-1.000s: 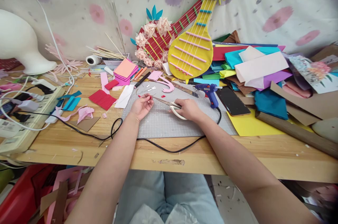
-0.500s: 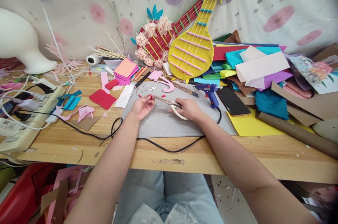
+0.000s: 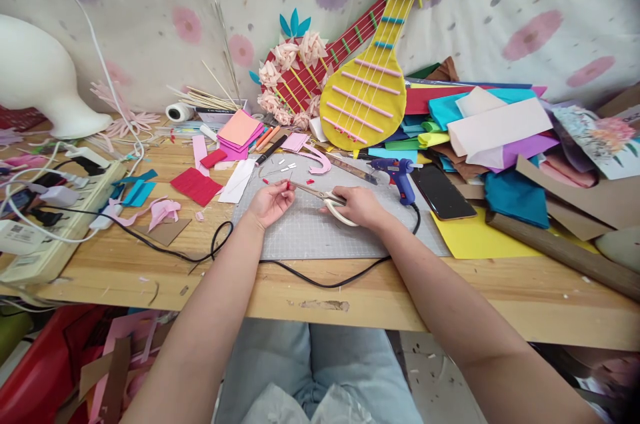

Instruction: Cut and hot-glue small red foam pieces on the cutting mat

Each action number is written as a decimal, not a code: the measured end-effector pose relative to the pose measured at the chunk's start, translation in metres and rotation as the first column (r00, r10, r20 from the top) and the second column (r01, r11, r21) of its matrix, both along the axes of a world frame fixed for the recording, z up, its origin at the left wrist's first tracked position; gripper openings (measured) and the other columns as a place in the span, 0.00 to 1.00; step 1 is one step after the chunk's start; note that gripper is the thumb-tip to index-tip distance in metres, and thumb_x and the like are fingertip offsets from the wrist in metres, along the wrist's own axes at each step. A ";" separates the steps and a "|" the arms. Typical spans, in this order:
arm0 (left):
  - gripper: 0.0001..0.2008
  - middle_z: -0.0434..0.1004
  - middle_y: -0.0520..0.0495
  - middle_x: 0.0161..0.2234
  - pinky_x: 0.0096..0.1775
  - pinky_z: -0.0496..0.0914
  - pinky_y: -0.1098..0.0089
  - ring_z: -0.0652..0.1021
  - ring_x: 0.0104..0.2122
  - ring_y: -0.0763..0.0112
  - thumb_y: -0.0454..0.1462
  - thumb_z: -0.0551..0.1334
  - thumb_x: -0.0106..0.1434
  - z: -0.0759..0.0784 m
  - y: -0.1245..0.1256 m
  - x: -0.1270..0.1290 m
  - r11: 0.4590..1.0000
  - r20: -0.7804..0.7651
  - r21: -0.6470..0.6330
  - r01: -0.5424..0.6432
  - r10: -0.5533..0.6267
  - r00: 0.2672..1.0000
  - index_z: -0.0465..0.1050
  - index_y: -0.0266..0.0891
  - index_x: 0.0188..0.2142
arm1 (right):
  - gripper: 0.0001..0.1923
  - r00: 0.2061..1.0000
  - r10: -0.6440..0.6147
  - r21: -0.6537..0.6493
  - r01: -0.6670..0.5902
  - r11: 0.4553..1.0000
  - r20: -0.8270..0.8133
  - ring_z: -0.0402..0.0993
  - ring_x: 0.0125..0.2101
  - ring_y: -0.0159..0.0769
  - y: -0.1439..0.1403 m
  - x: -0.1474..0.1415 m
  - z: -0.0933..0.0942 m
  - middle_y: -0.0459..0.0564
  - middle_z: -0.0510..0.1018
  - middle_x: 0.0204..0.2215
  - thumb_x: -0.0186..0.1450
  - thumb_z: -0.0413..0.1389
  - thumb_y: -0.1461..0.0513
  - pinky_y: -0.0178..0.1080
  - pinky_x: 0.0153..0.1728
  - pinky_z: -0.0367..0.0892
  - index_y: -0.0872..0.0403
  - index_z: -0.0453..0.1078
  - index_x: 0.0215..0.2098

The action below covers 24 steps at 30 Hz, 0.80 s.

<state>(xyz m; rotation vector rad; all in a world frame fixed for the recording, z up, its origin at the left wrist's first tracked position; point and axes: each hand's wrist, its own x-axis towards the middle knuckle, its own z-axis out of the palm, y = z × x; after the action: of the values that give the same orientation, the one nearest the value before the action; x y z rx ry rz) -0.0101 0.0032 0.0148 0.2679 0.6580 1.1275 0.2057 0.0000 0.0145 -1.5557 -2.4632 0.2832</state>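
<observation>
A cluttered wooden table (image 3: 125,271) with a grey mat (image 3: 310,237); a small red piece (image 3: 291,185) by the tips of the scissors (image 3: 325,196).
The left hand (image 3: 270,204) pinches the red piece above the mat; the right hand (image 3: 364,207) grips the scissors' handles. Small snips, fingertips clear of the blades, look safest. A glue gun (image 3: 397,174) and phone (image 3: 441,189) lie rightward; a black cord (image 3: 340,286) under the forearms could snag.

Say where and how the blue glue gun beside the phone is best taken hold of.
Probably by the handle of the blue glue gun, from the near side: the handle slants from the body toward the person. Grip above its lower end, where the black cord comes out. The right hand is nearer, but holds the scissors.
</observation>
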 end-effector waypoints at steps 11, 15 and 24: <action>0.12 0.66 0.47 0.24 0.24 0.65 0.83 0.66 0.22 0.83 0.24 0.49 0.59 0.000 -0.001 0.000 1.000 -0.020 0.017 0.005 -0.005 1.000 0.68 0.31 0.26 | 0.26 1.000 0.006 0.034 -0.006 0.999 0.003 0.64 0.24 0.32 0.001 0.001 0.004 0.47 0.73 0.22 0.55 0.47 0.39 0.34 0.24 0.47 0.51 0.67 0.26; 0.11 0.65 0.48 0.24 0.24 0.66 0.82 0.64 0.21 0.83 0.25 0.49 0.60 0.001 -0.001 0.000 1.000 0.002 0.011 0.016 -0.016 1.000 0.67 0.31 0.26 | 0.26 1.000 -0.005 0.069 0.004 0.998 0.012 0.64 0.24 0.32 0.000 0.001 0.004 0.47 0.73 0.22 0.55 0.47 0.39 0.35 0.24 0.46 0.51 0.67 0.25; 0.11 0.64 0.47 0.24 0.22 0.65 0.84 0.64 0.21 0.83 0.25 0.50 0.60 0.003 -0.002 0.000 1.000 0.058 -0.018 0.024 -0.023 0.998 0.67 0.32 0.26 | 0.26 1.000 0.018 0.025 -0.018 1.000 -0.007 0.64 0.24 0.32 0.001 0.004 0.004 0.46 0.74 0.24 0.55 0.46 0.38 0.34 0.24 0.47 0.51 0.66 0.26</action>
<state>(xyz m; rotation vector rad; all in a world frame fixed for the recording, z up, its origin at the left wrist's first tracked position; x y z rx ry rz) -0.0098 0.0009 0.0179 0.2262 0.6127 1.1021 0.2094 0.0010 0.0183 -1.5206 -2.4667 0.2604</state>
